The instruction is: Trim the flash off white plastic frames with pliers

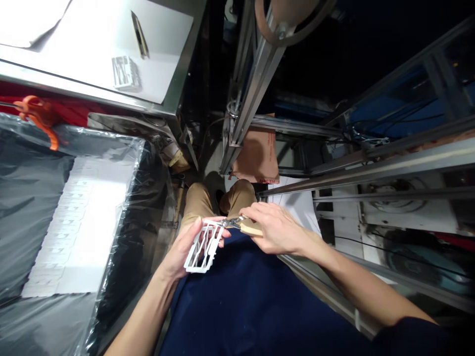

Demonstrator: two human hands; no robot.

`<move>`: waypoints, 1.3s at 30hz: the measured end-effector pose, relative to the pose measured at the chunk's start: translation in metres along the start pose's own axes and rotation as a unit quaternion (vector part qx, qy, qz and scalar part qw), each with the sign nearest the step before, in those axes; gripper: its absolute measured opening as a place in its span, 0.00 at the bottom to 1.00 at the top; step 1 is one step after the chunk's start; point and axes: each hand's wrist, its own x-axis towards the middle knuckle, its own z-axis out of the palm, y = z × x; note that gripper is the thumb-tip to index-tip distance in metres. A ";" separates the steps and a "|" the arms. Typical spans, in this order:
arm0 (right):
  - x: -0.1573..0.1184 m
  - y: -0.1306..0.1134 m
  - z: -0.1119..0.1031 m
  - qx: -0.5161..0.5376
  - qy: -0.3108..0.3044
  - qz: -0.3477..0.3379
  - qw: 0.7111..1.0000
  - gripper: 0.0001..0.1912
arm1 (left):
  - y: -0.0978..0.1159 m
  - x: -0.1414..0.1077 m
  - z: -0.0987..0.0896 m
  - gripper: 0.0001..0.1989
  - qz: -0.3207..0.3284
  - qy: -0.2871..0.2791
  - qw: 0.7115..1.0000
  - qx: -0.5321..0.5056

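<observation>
Over at nine o'clock a plastic-lined bin (122, 207) holds rows of white moulded parts (74, 222), packed too tightly and lit too brightly for me to count; I'd judge a good share of the work already sits there. At eleven o'clock, on the steel table (178, 74), one more white frame lies loose (126, 74), and beside it one dark slim tool (140, 34).

At the centre, just above the person's lap, the left hand (185, 249) is closed around a single white plastic frame (203, 247), thumb on top and fingers beneath, holding it tilted. The right hand (276, 230), at about three o'clock from the frame, grips one pair of cutters (241, 225) by tan handles, and the metal tip touches the frame's upper edge. The trimming of this piece looks to be in progress, not finished; whether any part has come off it I cannot tell.

So, counted: one frame in hand, one on the table, one pair of cutters, two hands, both busy.
</observation>
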 end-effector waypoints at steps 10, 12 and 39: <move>0.000 0.001 -0.005 0.011 -0.020 0.014 1.000 0.06 | 0.000 0.000 -0.005 0.21 0.000 -0.019 1.000 0.020; 0.001 0.001 -0.005 0.030 -0.019 0.017 0.999 0.05 | -0.001 0.000 -0.005 0.21 -0.005 -0.015 1.000 0.008; 0.025 -0.030 0.035 0.576 0.047 0.173 0.797 0.09 | 0.012 0.028 0.002 0.19 0.060 0.025 0.984 -0.166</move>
